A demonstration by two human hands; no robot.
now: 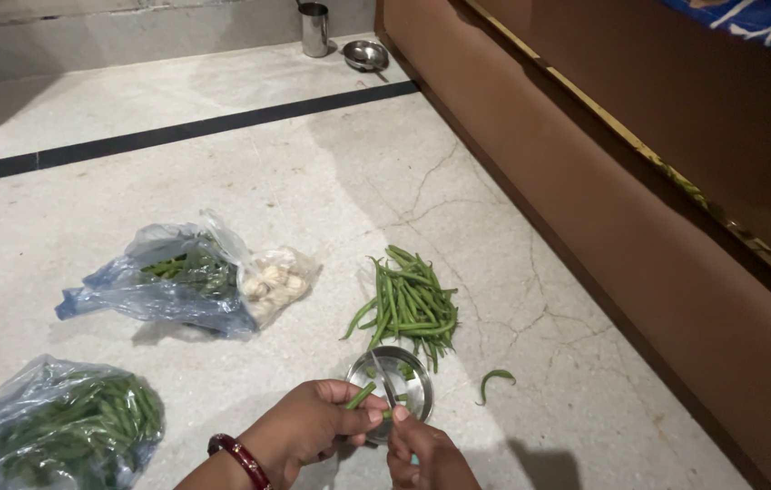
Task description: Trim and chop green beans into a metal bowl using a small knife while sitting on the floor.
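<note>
My left hand (313, 425) pinches a green bean (361, 396) over a small round steel bowl (417, 396) on the floor. My right hand (423, 451) is closed around a knife whose thin blade (383, 378) rises beside the bean. A few cut bean pieces lie in the bowl. A pile of whole green beans (408, 304) lies just beyond the bowl. One curved bean (495, 378) lies apart to the right. A dark red bangle (240, 456) is on my left wrist.
A blue plastic bag of beans (163, 281) and a clear bag of garlic (276, 283) lie to the left. Another bag of green vegetables (58, 431) is at bottom left. A steel cup (314, 29) and small bowl (365, 54) stand far back. A brown wooden bed frame (639, 227) runs along the right.
</note>
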